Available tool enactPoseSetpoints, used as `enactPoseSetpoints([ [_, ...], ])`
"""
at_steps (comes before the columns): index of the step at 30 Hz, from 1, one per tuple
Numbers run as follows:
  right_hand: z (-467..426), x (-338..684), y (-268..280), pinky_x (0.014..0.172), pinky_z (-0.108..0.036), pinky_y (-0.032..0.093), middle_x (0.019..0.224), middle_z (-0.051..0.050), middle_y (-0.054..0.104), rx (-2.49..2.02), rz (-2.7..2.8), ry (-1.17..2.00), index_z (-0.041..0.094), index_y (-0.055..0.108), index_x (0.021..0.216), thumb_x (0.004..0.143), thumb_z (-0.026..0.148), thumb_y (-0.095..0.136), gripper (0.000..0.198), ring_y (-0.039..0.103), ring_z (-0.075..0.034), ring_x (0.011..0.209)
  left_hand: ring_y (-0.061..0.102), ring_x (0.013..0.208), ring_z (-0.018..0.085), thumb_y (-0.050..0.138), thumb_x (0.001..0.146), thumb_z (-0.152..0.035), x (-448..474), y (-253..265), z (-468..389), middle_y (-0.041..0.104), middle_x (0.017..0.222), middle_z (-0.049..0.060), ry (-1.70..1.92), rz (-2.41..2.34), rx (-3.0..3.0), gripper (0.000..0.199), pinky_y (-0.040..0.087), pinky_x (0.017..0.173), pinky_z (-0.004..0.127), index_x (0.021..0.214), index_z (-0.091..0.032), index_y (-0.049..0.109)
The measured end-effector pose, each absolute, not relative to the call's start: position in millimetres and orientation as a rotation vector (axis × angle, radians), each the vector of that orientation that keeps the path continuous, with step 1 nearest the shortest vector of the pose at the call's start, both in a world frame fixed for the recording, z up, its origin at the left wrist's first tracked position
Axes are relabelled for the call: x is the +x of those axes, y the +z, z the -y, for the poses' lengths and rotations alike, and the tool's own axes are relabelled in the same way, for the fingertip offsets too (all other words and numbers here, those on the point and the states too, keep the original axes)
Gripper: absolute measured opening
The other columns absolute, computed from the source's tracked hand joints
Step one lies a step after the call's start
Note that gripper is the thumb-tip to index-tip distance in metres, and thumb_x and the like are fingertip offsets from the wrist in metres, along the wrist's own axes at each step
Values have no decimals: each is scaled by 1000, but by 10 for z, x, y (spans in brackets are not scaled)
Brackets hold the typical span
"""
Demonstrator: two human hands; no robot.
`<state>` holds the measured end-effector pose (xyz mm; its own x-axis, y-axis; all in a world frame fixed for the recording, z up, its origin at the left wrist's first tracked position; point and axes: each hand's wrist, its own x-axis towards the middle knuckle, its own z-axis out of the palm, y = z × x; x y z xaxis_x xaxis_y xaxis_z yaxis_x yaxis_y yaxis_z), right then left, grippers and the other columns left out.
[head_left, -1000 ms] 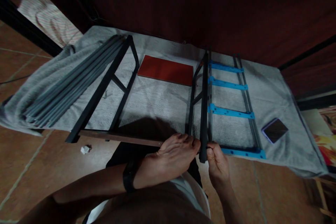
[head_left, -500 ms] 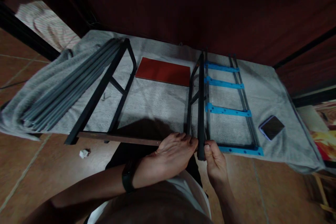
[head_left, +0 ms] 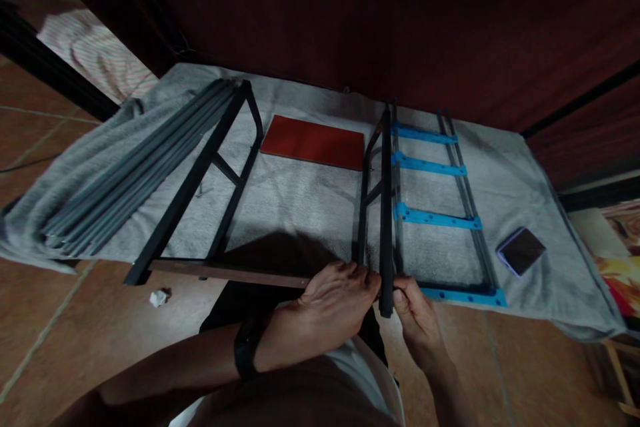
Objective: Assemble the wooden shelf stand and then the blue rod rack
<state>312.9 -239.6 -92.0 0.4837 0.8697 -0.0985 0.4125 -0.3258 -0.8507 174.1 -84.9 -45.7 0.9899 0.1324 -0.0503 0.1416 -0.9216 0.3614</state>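
Note:
A brown wooden board (head_left: 225, 272) spans the near ends of two black metal frames, the left frame (head_left: 193, 180) and the right frame (head_left: 386, 213). My left hand (head_left: 340, 303) wraps over the board's right end, beside the right frame's near end, with a dark band on the wrist. On the other side of that frame's lower end, my right hand (head_left: 417, 313) has thumb and fingers pinched together. Whatever the right fingertips hold, if anything, is too small or hidden to make out. A red-orange panel (head_left: 313, 141) lies between the frames, toward the back.
Grey tubes (head_left: 145, 167) lie bundled at left on the grey blanket (head_left: 295, 207). A small metal piece (head_left: 201, 190) rests inside the left frame. Grey rods with blue crosspieces (head_left: 440, 217) are at right, near a phone (head_left: 521, 251). Crumpled paper (head_left: 159, 297) is on the floor.
The whole view has shifted slightly, so things appear a little lower. Both hands stay at the same joint; the right hand's fingers have turned slightly against the frame.

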Motion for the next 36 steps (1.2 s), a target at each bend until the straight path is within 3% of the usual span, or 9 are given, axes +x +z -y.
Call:
enactPoseSetpoints([
  [4,2390,3076,-929,63,-25,44,75,1,57,-1932,930,758,24,60,96,96,46,42,29,55,-15,71,61,91,19,42,90,-8,1736,-413,864,64,98,6,-48,-225,2752,20,49,84,34,106,-16,52],
  [12,2382,3021,-923,56,-25,40,65,4,50,-1914,775,832,24,59,95,96,49,43,30,50,-14,61,62,88,20,41,90,-7,1778,-358,821,64,96,5,-97,-180,2717,17,50,79,34,101,-16,52],
  [16,2377,3010,-936,57,-24,41,66,3,52,-1898,785,815,24,58,93,96,48,43,28,51,-14,63,61,80,19,43,88,-7,1763,-347,814,62,89,4,-63,-174,2734,16,49,72,33,98,-16,52],
  [28,2404,2977,-1006,60,-25,43,73,1,58,-1995,900,595,24,57,101,98,43,42,24,56,-15,68,63,80,20,48,86,-9,1788,-459,851,65,88,4,-39,-211,2703,17,50,74,34,100,-17,53],
  [36,2387,2974,-953,61,-25,41,69,3,54,-1958,868,696,24,58,95,98,46,41,29,53,-15,67,62,81,20,45,87,-8,1777,-477,876,64,86,4,-30,-247,2700,17,49,75,34,98,-17,53],
])
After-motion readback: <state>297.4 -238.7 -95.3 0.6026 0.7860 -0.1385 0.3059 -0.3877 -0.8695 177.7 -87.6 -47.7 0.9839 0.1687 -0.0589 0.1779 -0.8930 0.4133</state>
